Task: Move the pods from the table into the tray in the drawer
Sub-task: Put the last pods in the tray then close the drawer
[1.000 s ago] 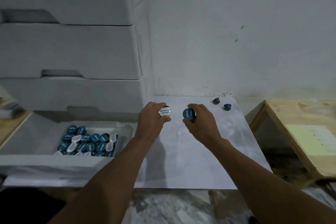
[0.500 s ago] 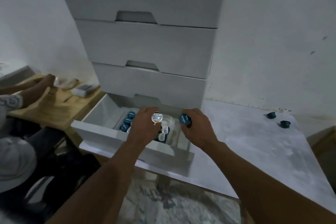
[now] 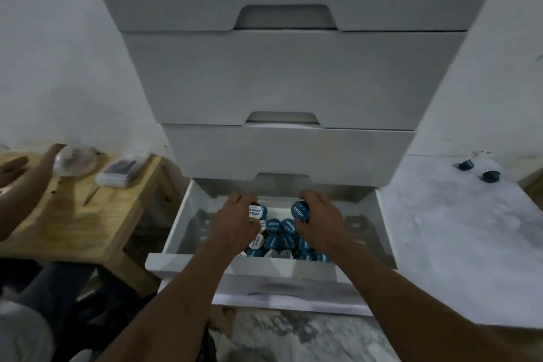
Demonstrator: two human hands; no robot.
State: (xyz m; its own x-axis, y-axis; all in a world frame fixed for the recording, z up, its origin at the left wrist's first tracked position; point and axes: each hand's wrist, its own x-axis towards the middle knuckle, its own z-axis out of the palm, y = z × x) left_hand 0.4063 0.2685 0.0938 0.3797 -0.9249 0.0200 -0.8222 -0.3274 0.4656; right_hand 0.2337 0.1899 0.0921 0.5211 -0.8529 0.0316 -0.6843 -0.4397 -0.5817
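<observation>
Open drawer holds a heap of pods.

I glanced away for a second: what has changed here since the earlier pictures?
Both hands carried their pods leftward from over the table to above the open drawer: the left hand grips a white-lidded pod, the right hand a blue-lidded pod, now over the pile of pods. Nothing was let go. The two dark pods at the table's back stayed put; the drawer stayed open.

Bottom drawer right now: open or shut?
Open. The bottom drawer is pulled out in front of the drawers above, and the pods inside it show from above.
</observation>
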